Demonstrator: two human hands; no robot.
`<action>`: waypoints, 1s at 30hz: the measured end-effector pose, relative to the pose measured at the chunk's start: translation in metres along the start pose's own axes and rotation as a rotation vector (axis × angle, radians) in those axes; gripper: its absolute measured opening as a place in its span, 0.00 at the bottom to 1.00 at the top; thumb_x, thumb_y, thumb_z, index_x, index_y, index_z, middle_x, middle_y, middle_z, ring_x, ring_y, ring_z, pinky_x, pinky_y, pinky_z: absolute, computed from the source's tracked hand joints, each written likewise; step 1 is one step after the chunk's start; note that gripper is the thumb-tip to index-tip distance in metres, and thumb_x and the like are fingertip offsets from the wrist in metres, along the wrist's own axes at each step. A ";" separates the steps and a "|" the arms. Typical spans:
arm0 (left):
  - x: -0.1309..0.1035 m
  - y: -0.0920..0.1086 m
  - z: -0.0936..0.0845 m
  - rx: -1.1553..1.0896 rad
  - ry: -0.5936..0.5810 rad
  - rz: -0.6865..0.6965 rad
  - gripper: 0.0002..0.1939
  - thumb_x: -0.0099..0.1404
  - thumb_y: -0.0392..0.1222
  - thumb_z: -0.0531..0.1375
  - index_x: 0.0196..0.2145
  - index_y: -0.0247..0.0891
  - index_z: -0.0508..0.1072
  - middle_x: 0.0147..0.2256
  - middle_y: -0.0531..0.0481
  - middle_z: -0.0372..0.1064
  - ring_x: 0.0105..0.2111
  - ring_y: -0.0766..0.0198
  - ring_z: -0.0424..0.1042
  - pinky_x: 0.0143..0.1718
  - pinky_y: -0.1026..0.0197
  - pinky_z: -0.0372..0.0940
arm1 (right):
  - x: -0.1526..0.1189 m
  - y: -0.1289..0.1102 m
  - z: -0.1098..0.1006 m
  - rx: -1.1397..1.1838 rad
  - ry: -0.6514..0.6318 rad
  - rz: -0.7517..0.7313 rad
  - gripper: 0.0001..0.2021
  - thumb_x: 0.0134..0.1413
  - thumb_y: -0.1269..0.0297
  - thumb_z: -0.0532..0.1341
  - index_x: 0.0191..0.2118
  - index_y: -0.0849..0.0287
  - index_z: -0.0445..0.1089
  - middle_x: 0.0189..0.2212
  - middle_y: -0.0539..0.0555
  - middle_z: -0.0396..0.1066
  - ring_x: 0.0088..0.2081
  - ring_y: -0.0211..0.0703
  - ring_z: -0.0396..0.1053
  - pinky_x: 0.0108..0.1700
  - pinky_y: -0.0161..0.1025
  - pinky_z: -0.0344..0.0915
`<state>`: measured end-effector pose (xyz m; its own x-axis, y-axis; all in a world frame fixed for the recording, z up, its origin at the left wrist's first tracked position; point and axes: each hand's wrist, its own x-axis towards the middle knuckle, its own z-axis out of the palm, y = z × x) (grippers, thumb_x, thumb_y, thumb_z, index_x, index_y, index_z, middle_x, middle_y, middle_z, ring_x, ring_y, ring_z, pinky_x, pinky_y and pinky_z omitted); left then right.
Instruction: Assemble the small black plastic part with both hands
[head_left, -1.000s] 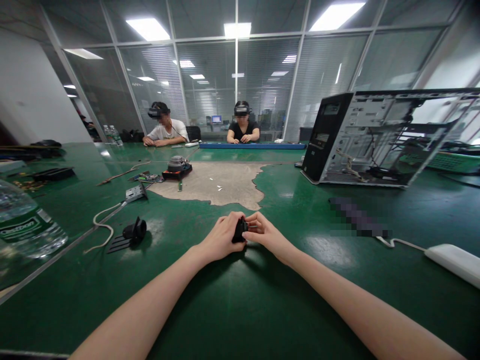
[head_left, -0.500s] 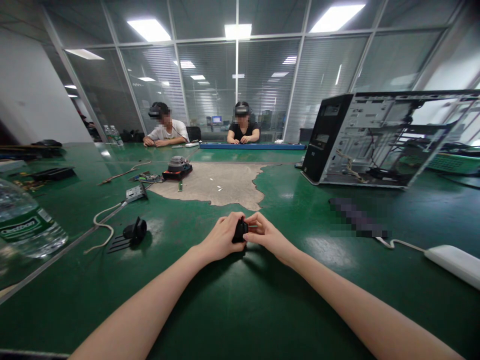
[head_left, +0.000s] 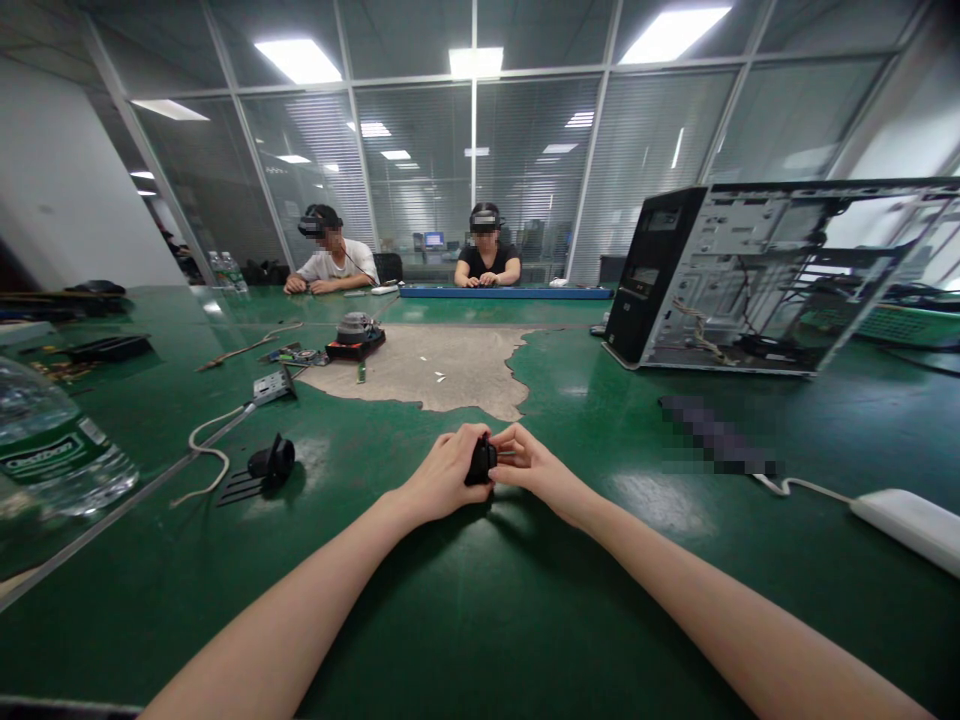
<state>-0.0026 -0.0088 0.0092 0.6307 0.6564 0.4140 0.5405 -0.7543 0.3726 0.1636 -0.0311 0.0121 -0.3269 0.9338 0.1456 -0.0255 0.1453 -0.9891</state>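
Between my two hands, just above the green table (head_left: 480, 610), is a small black part (head_left: 481, 462), mostly covered by fingers, so its exact kind cannot be made out. My left hand (head_left: 450, 465) wraps around it from the left, thumb below and fingers over the top. From the right, my right hand (head_left: 531, 465) pinches its side with thumb and fingertips. Off to the left lies a black plastic piece (head_left: 271, 460) with a round body and several long slats.
An opened computer case (head_left: 652, 280) stands at right, near a white power strip (head_left: 907, 525) with a cable. A water bottle (head_left: 60, 445) is at left. A black-red part with a round top (head_left: 355, 336) sits beside a bare patch (head_left: 450, 360). Two people sit across the table.
My hands and the small black part stay in almost the same place. Only slight finger movement shows, and the view shifts a little.
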 end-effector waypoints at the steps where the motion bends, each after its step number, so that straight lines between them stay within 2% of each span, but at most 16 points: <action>1: 0.000 0.000 0.000 0.000 0.002 -0.001 0.28 0.50 0.39 0.58 0.47 0.42 0.52 0.44 0.48 0.57 0.45 0.57 0.60 0.47 0.52 0.54 | 0.000 -0.001 0.000 0.004 0.006 -0.006 0.13 0.39 0.66 0.64 0.33 0.56 0.60 0.35 0.49 0.66 0.40 0.40 0.65 0.44 0.42 0.61; 4: 0.000 -0.001 0.001 0.003 0.007 -0.001 0.27 0.50 0.40 0.58 0.47 0.42 0.52 0.44 0.48 0.57 0.45 0.57 0.60 0.47 0.52 0.54 | 0.000 -0.001 0.002 -0.005 0.040 -0.010 0.11 0.40 0.64 0.63 0.32 0.56 0.61 0.35 0.49 0.66 0.40 0.40 0.65 0.44 0.42 0.61; 8: 0.001 0.000 0.000 0.006 0.001 0.002 0.27 0.51 0.40 0.58 0.47 0.42 0.52 0.43 0.48 0.57 0.45 0.57 0.60 0.47 0.53 0.54 | 0.002 0.003 0.002 -0.028 0.082 0.033 0.14 0.40 0.63 0.63 0.36 0.56 0.61 0.36 0.51 0.66 0.40 0.41 0.65 0.45 0.43 0.61; 11: 0.000 0.000 0.000 0.007 -0.003 0.002 0.27 0.50 0.39 0.58 0.47 0.42 0.52 0.44 0.48 0.57 0.45 0.58 0.60 0.48 0.53 0.53 | 0.003 0.005 0.000 -0.047 0.065 0.043 0.14 0.41 0.63 0.62 0.36 0.58 0.62 0.38 0.52 0.66 0.40 0.41 0.65 0.45 0.43 0.60; 15: 0.000 0.000 0.000 0.014 0.003 0.003 0.27 0.50 0.39 0.58 0.47 0.42 0.52 0.43 0.49 0.57 0.45 0.58 0.60 0.47 0.53 0.54 | 0.001 0.002 -0.001 -0.033 0.014 0.025 0.13 0.40 0.64 0.63 0.35 0.56 0.61 0.34 0.49 0.67 0.40 0.41 0.65 0.43 0.43 0.61; 19: 0.000 0.001 0.000 0.009 0.007 0.003 0.27 0.50 0.40 0.58 0.47 0.42 0.52 0.43 0.49 0.58 0.45 0.57 0.60 0.47 0.52 0.54 | 0.002 0.001 0.000 -0.032 0.055 0.007 0.11 0.42 0.62 0.62 0.34 0.56 0.61 0.34 0.49 0.67 0.39 0.40 0.66 0.44 0.43 0.60; 24: 0.000 0.000 0.000 0.007 0.001 -0.002 0.27 0.50 0.40 0.59 0.47 0.42 0.52 0.44 0.48 0.57 0.45 0.57 0.60 0.47 0.52 0.54 | 0.005 0.008 -0.001 -0.066 0.097 0.042 0.14 0.42 0.62 0.62 0.37 0.57 0.63 0.37 0.52 0.67 0.39 0.41 0.66 0.46 0.45 0.59; 30: -0.001 -0.001 0.001 0.013 0.005 0.004 0.28 0.50 0.39 0.59 0.47 0.42 0.52 0.43 0.48 0.57 0.45 0.58 0.61 0.47 0.53 0.54 | 0.001 0.002 -0.002 -0.015 0.008 0.009 0.14 0.39 0.66 0.64 0.35 0.56 0.61 0.36 0.50 0.66 0.40 0.41 0.65 0.44 0.43 0.61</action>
<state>-0.0031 -0.0087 0.0082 0.6303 0.6531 0.4198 0.5450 -0.7573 0.3599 0.1651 -0.0293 0.0098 -0.3199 0.9375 0.1366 -0.0082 0.1414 -0.9899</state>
